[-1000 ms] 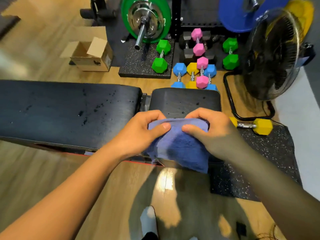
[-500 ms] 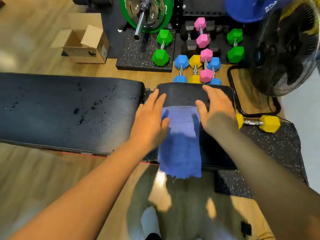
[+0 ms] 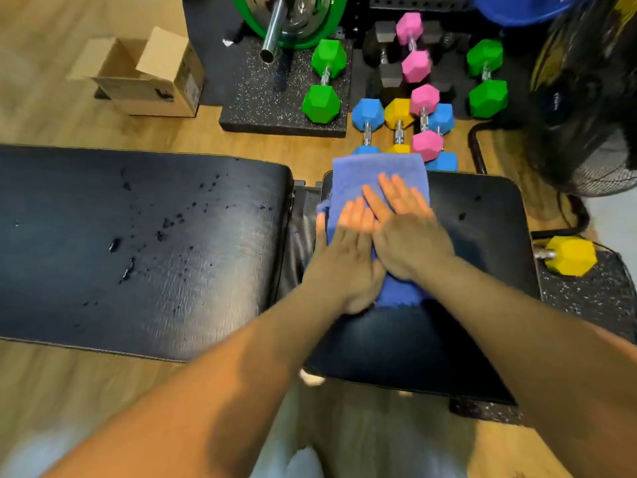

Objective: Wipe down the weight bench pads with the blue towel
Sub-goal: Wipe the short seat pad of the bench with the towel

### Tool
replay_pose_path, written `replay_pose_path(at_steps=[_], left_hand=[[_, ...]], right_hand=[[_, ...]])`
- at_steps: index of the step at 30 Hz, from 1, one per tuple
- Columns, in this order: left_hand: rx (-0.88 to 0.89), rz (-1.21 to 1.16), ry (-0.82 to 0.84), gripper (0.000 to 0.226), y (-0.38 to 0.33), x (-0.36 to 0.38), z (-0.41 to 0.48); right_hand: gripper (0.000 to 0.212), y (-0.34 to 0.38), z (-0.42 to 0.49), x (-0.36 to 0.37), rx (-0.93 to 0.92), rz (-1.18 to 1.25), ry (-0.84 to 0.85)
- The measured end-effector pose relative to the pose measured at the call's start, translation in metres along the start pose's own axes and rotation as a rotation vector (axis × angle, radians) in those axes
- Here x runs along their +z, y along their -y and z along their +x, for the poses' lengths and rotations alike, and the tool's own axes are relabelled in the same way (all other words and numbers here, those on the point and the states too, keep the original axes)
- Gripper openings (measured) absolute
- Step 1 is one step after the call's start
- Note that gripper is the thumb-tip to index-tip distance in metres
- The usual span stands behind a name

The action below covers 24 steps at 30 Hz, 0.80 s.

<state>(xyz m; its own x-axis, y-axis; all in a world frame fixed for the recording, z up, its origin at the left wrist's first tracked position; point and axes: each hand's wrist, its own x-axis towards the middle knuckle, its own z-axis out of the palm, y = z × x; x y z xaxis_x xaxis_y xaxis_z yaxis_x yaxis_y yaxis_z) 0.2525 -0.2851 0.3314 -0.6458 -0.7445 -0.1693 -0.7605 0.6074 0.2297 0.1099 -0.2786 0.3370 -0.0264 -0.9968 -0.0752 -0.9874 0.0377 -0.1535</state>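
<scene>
Right now the blue towel [image 3: 375, 181] lies spread along the left part of the short seat pad [image 3: 482, 270], its far edge hanging over the pad's rim at twelve o'clock and its near end bunched under my wrists. I have both palms flat on it, pressing rather than gripping: my left hand [image 3: 344, 246] is laid open with fingers straight and together, thumb out at nine o'clock by the cloth's edge, and my right hand [image 3: 408, 236] is likewise flat, angled toward eleven o'clock so its fingers cross just over the left hand's fingertips. Both forearms reach in from six o'clock, slightly blurred. At nine o'clock, across a narrow gap, the long back pad [image 3: 138, 253] shows scattered dark droplets. At twelve o'clock coloured dumbbells [image 3: 400, 115] stand on the floor, a cardboard box [image 3: 155, 77] at ten o'clock, a fan [image 3: 593, 98] at two, a yellow dumbbell [image 3: 570, 255] at three.
</scene>
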Motion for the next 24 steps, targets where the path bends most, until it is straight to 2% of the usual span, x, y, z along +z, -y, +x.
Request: replay_pose_path(at_steps=[3,6,8,13,15,20,24], left_hand=[[-0.020,0.034,0.047,0.070,0.017,-0.006,0.037],[-0.053,-0.023,0.046,0.067,0.013,-0.001,0.029],[-0.054,-0.059,-0.018,0.069,0.004,0.007,-0.001],[0.067,-0.082,-0.041,0.064,-0.025,0.033,-0.140],[0.088,-0.104,-0.027,0.063,-0.028,0.036,-0.167],[0.100,-0.016,-0.102,0.066,-0.004,0.024,-0.094],[0.028,-0.013,-0.029,0.080,0.015,0.001,0.000]], right_hand=[[0.063,-0.010,0.039,0.004,-0.011,0.000,-0.041],[0.058,-0.003,0.033,0.010,0.017,0.001,-0.107],[0.055,0.010,0.005,0.011,0.043,0.007,-0.142],[0.057,0.068,-0.125,0.009,-0.023,0.002,0.014],[0.057,0.079,-0.151,0.012,-0.036,0.023,0.055],[0.058,0.049,-0.086,0.009,-0.044,-0.003,-0.016],[0.067,0.008,0.005,0.008,-0.021,-0.097,-0.016]])
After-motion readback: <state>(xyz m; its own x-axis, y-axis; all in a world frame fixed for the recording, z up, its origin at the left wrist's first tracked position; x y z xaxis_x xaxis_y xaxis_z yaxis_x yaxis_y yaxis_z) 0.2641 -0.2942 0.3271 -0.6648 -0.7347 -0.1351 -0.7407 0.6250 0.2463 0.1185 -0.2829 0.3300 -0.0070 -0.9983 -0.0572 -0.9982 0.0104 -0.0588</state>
